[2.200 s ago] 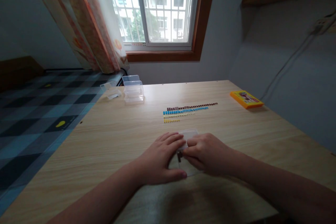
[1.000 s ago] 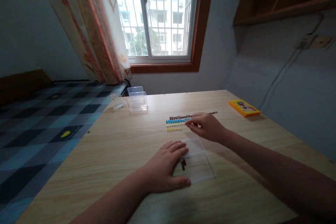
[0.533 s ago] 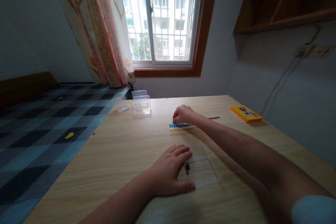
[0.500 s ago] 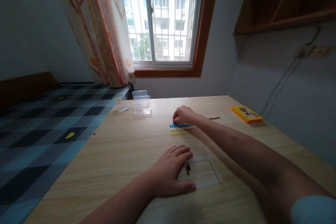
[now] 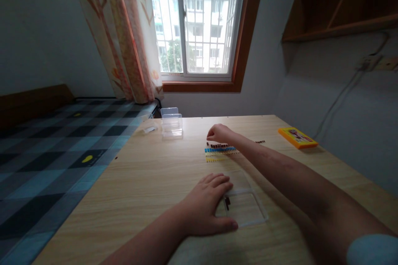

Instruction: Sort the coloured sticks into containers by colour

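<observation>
My left hand [image 5: 207, 205] lies spread over the left side of an open clear plastic box [image 5: 248, 222], with a few small dark brown pieces [image 5: 227, 203] inside near the thumb and fingers. Farther off, my right hand [image 5: 220, 133] has its fingertips pinched together. Just below them a single dark piece [image 5: 207, 144] stands on the table; whether anything is between the fingers is hidden. Beside it runs a row of dark brown pieces [image 5: 217, 146]. Nearer to me lie rows of blue pieces [image 5: 214, 150], pale pieces [image 5: 214, 154] and yellow pieces [image 5: 213, 160].
Clear plastic boxes [image 5: 172, 126] stand at the table's back left, next to another clear container [image 5: 149, 129]. An orange-and-yellow flat box [image 5: 297, 138] lies at the right. A bed with a checked cover [image 5: 62, 165] adjoins the wooden table [image 5: 149, 186] on the left.
My right hand has lifted slightly off the left end of the dark row, where a single dark piece now shows. My left hand stays on the clear box. The view has shifted slightly.
</observation>
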### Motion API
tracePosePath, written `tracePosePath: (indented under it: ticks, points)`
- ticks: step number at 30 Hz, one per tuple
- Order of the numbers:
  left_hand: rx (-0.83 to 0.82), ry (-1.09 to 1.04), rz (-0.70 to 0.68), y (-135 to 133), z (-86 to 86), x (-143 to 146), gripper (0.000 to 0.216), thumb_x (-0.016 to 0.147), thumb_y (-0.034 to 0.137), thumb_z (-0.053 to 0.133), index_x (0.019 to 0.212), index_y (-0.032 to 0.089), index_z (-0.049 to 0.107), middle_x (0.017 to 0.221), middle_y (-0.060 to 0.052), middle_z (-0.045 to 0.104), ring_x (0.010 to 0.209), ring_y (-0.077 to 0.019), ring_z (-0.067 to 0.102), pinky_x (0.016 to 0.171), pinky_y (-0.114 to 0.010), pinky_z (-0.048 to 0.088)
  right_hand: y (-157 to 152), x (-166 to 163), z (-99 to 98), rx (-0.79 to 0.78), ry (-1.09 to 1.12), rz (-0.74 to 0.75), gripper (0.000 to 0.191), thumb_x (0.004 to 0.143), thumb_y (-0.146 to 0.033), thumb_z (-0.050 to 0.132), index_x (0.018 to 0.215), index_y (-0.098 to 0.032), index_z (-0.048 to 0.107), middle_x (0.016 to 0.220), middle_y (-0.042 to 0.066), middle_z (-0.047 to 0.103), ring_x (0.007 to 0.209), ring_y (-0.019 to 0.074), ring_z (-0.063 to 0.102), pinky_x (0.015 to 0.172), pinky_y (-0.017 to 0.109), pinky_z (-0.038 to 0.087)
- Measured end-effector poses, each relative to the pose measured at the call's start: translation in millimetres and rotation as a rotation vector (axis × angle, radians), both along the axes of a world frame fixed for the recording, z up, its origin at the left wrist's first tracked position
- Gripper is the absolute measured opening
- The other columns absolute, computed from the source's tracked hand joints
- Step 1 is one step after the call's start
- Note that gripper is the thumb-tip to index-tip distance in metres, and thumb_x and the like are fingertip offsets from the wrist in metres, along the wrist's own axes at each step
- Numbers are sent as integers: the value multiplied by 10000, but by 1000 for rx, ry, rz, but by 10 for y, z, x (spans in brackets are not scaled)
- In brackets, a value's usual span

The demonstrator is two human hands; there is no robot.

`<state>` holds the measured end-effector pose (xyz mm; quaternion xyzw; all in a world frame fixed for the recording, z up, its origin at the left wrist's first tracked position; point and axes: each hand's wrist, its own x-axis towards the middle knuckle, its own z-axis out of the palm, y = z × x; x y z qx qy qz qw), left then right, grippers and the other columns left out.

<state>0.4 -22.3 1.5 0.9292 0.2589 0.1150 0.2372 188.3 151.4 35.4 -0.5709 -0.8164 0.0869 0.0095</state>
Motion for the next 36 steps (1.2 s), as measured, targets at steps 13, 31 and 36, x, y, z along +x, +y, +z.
tracePosePath:
  ticks: [13, 31, 36]
  points:
    - [8, -16, -4, -1, -7, 2, 868, 758, 621, 815, 1460, 169, 576, 1553, -167, 512, 1442, -382, 449, 1245, -539, 300, -10, -37, 22, -72, -88, 71, 296, 1008, -372, 649, 1226, -172, 666, 1268, 92, 658, 1090, 235, 660, 938, 432, 577]
    - [6, -14, -2, -7, -10, -10, 861, 762, 606, 817, 1464, 173, 571, 1562, -162, 504, 1455, -380, 435, 1250, -539, 288, -12, -70, 45, -50, -117, 66, 308, 1011, -381, 643, 1240, -175, 659, 1279, 97, 654, 1108, 237, 656, 962, 450, 567]
    - [4, -6, 4, -10, -12, -8, 881, 754, 607, 825, 1473, 169, 564, 1570, -164, 495, 1463, -376, 424, 1252, -541, 283, -5, -94, -3, -47, -94, 49, 301, 1010, -374, 645, 1236, -175, 661, 1274, 95, 655, 1094, 234, 659, 942, 435, 576]
